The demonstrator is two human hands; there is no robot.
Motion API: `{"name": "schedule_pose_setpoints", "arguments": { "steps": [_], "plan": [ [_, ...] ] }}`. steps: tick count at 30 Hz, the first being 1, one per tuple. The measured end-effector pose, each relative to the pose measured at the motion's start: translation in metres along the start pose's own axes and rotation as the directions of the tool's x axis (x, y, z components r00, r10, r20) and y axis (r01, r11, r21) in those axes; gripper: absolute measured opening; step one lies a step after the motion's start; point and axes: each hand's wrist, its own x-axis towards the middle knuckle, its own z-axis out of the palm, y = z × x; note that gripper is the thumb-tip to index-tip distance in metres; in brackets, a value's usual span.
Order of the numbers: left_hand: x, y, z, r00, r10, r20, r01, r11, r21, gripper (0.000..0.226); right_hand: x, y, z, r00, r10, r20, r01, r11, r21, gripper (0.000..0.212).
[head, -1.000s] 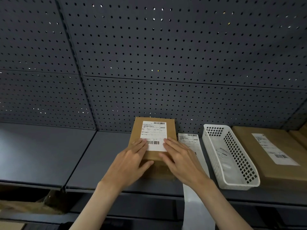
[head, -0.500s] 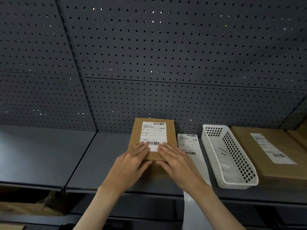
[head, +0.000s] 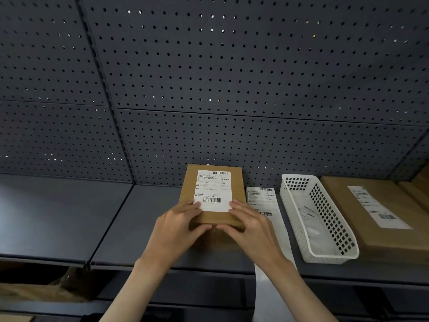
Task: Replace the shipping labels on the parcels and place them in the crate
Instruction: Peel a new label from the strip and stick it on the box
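Two hands: left hand [head: 176, 231] and right hand [head: 250, 228]. At least three parcels: one [head: 216, 219] in the middle, a larger one [head: 348, 205] at right, another's edge [head: 415, 194] beyond it. One white basket [head: 329, 256]. One strip of labels [head: 267, 205]. One shelf [head: 58, 217].

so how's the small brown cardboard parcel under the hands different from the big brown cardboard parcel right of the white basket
The small brown cardboard parcel looks narrower; the big brown cardboard parcel looks much broader.
The small parcel has the left hand and right hand gripping its near end; nothing touches the big parcel.
The small parcel lies left of the white plastic basket, the big one right of it.
Both lie flat on the grey shelf, each with a white barcoded label on top.
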Motion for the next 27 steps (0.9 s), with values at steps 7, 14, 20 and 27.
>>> {"name": "schedule_pose_setpoints", "arguments": {
  "steps": [7,14,20,27],
  "plan": [
    [0.018,-0.004,-0.018,0.971,-0.229,-0.063,0.188,0.903,-0.385,0.03,0.016,0.0,-0.015,0.946,0.323,-0.015,-0.301,0.896,0.326,0.051],
    [0.033,-0.025,-0.006,0.761,-0.53,0.375,0.622,0.432,-0.653,0.097,0.043,0.01,-0.008,0.706,0.65,0.281,-0.656,0.453,0.604,0.084],
    [0.045,-0.014,0.001,0.709,-0.458,0.535,0.679,0.241,-0.693,0.046,0.05,0.007,0.008,0.606,0.671,0.428,-0.707,0.208,0.676,0.062],
    [0.045,-0.017,0.007,0.726,-0.442,0.527,0.664,0.252,-0.703,0.054,0.049,0.007,0.013,0.615,0.674,0.408,-0.69,0.209,0.693,0.045]
  ]
}}
